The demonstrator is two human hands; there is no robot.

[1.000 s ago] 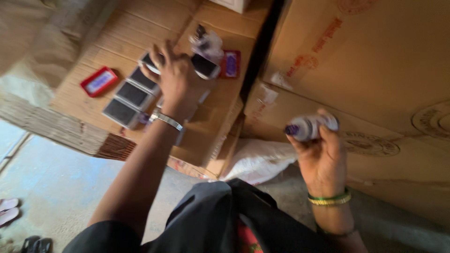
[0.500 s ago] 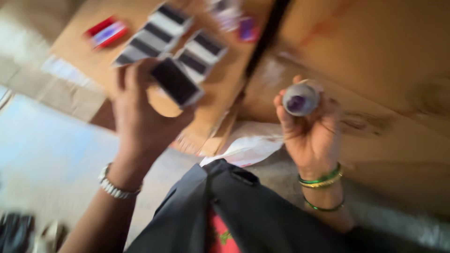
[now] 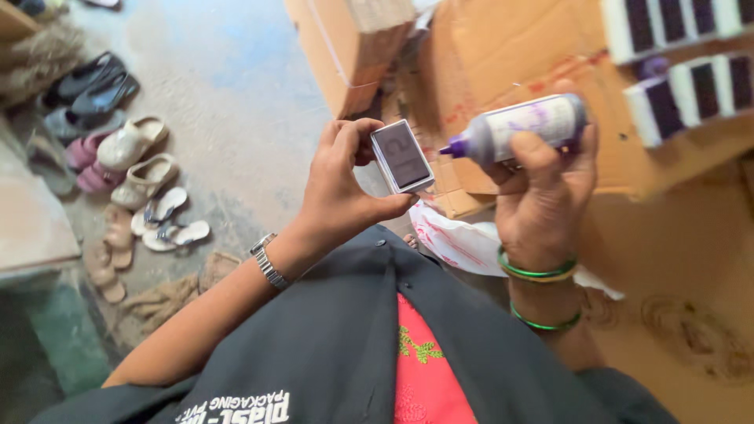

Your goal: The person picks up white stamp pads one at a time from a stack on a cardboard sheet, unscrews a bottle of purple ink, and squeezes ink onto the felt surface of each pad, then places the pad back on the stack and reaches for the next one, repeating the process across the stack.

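My left hand [image 3: 339,188] holds a small white-framed rectangular pad [image 3: 401,155] with a dark face, lifted in front of my chest. My right hand [image 3: 543,184] grips a white squeeze bottle [image 3: 528,126] with a purple nozzle. The bottle lies sideways and its nozzle tip points at the pad's right edge, a short gap away. A metal watch sits on my left wrist and green bangles on my right.
Cardboard boxes [image 3: 503,55] stand ahead. Several more white-framed dark pads [image 3: 682,55] lie in rows at the top right. A white plastic bag [image 3: 463,239] lies below the boxes. Several sandals [image 3: 133,169] sit on the concrete floor at the left.
My left hand has picked a pad off the cardboard and brought it up close. The right hand has tipped the bottle sideways toward it. The view has swung to the left.
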